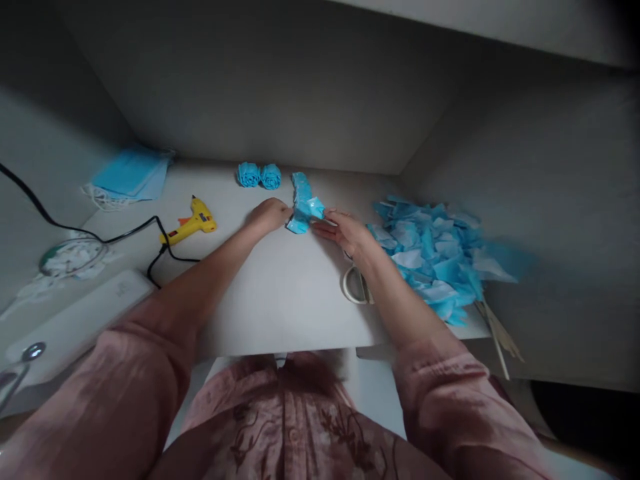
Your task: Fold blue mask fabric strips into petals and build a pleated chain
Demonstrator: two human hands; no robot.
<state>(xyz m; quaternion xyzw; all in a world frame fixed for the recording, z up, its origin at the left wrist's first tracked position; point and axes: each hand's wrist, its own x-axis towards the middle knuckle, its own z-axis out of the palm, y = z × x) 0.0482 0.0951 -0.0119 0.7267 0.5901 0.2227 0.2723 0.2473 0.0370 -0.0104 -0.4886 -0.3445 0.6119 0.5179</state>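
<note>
Head view: the left hand's (273, 216) fingers close on the left edge of the blue strip (301, 200), while the right hand's (346, 230) fingertips pinch a small blue piece at its other side; two rolled blue rosettes (259, 175) lie just beyond the left fingers.

A glossy yellow plastic glue gun (193, 223) lies on a smooth, matt white tabletop (280, 300). Thin blue fabric-like pieces (435, 247), softly creased, form a rough-textured heap beside pale wooden sticks (499, 333). Two blue rosettes (259, 175) show matt, crinkled folds; the pink cloth shirt (293, 427) looks soft and wrinkled.
</note>
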